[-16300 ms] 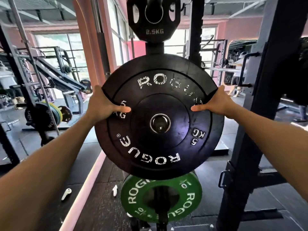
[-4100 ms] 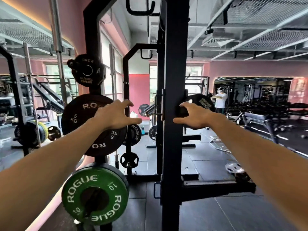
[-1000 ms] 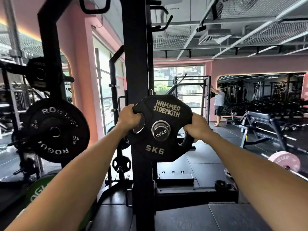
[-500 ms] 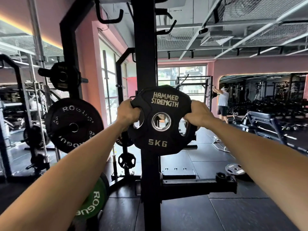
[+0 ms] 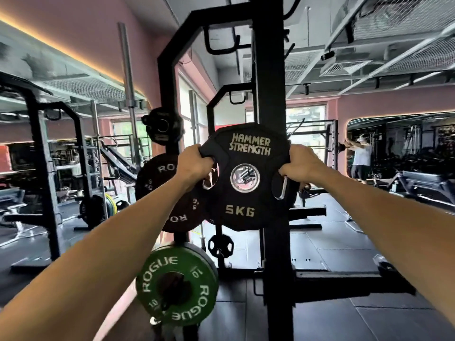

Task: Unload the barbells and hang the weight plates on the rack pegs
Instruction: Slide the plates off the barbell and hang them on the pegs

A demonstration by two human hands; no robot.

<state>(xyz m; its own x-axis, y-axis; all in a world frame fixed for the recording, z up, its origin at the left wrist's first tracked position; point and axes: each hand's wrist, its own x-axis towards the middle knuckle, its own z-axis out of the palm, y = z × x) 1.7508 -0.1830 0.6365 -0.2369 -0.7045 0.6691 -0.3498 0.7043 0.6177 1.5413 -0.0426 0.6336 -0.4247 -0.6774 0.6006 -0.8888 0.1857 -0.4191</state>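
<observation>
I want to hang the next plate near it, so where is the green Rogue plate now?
In the head view the green Rogue plate sits low and left of centre, under the black Rogue plate and left of the black rack upright.

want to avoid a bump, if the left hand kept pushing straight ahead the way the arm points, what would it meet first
Probably the black Rogue plate hanging just behind the left hand, which grips the Hammer Strength plate; depth is unclear, so the gap cannot be judged.

Black plate (image 5: 246, 193) with pale lettering; green plate (image 5: 177, 289) lettered white; pink walls (image 5: 98, 33).
</observation>
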